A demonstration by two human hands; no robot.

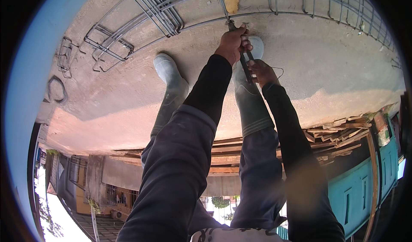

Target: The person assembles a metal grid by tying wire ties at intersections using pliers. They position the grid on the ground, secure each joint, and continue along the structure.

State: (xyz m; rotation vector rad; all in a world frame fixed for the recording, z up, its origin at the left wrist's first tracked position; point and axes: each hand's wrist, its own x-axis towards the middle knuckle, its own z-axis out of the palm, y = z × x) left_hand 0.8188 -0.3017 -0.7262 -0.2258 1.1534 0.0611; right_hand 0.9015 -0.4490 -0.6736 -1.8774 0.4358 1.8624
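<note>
My left hand (231, 43) is closed around the upper part of dark long-handled pincers (245, 67). The tool's head reaches a steel bar of the rebar cage (283, 13), near an upright crosspiece; exactly what the jaws grip is too small to tell. My right hand (262, 72) closes on the lower handles, its fingers wrapped about them. A thin wire (281, 70) curves out beside the right hand. The cage runs along the far side of the concrete ground, with several bent stirrups (159, 10) bunched on its left part.
Grey rubber boots (166, 68) stand on the concrete (334, 57), one directly under the hands. Loose bent bars (65, 57) and a wire coil (57, 89) lie at the left. Stacked timber (339, 137) lies toward the lower right by a turquoise wall (352, 195). A dry leaf (231, 1) lies by the cage.
</note>
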